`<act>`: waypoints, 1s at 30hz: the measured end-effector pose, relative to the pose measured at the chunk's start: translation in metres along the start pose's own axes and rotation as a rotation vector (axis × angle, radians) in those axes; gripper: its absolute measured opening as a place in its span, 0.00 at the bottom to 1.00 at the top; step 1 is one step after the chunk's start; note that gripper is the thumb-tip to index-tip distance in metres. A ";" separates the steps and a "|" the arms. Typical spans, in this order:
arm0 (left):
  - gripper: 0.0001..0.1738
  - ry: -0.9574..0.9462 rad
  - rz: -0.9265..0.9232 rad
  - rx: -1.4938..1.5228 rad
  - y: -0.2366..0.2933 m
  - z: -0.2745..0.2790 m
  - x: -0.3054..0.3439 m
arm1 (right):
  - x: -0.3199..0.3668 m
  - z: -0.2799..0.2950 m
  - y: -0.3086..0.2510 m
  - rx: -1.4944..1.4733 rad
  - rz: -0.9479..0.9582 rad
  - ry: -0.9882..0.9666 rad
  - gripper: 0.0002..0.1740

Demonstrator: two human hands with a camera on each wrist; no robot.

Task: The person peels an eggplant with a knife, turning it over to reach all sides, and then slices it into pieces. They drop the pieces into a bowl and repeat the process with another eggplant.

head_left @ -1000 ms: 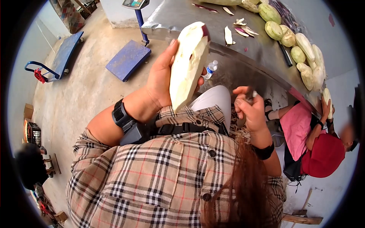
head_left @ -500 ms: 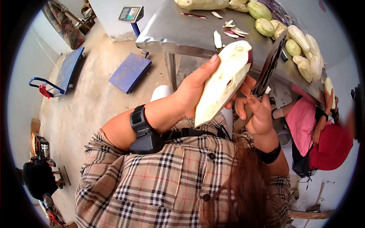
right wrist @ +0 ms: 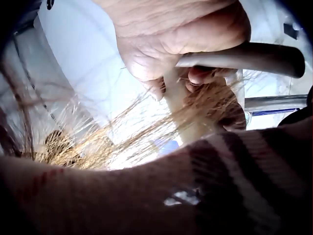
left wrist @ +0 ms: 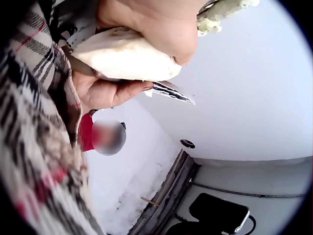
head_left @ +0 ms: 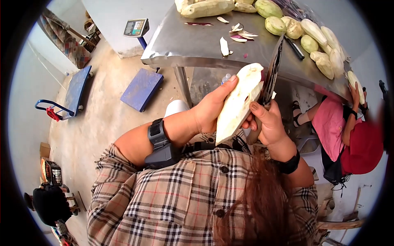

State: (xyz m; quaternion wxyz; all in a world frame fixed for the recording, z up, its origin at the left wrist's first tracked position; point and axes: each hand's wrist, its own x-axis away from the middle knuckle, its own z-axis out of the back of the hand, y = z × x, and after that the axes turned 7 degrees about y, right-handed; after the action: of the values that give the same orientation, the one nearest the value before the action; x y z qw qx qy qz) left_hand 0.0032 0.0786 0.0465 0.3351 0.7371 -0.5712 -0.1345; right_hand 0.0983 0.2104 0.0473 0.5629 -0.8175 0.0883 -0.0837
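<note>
- The long vegetable [head_left: 238, 104] is held up in front of the chest, below the table edge, with its tip pointing away. The side that shows is bare, pale, matte flesh, so the peeling looks nearly done. Whether any skin is left at the far tip by the blade is too small to tell.
- The left hand [head_left: 211, 106] wraps round the vegetable from the side, its fingers curled along the length.
- The right hand [head_left: 269, 125] is closed tight on the smooth handle of the knife [head_left: 273, 69]. The long dark blade lies against the vegetable's right edge.
- Behind them, the steel table [head_left: 184, 41] is shiny and creased. It carries thin curled peelings [head_left: 224, 46], some of them purple, and a heap of pale peeled pieces [head_left: 324, 61].
- On the right, another person in pink [head_left: 330, 123] holds a similar piece.
</note>
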 end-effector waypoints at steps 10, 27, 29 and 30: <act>0.31 0.079 -0.065 0.259 -0.001 0.018 0.002 | 0.014 0.028 -0.013 0.512 0.114 0.033 0.16; 0.32 0.183 -0.062 0.257 -0.012 0.034 0.002 | 0.024 0.019 -0.006 1.150 0.276 -0.146 0.27; 0.32 0.179 -0.056 0.263 -0.014 0.036 0.001 | 0.025 0.022 -0.007 1.200 0.241 -0.103 0.27; 0.32 0.160 -0.053 0.271 -0.015 0.037 0.000 | 0.025 0.024 -0.007 1.224 0.223 -0.082 0.28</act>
State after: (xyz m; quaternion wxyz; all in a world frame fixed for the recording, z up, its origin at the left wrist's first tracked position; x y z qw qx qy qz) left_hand -0.0070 0.0675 0.0099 0.2733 0.7986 -0.5362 -0.0060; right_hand 0.1287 0.2287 0.0468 0.9377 -0.3350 0.0874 -0.0285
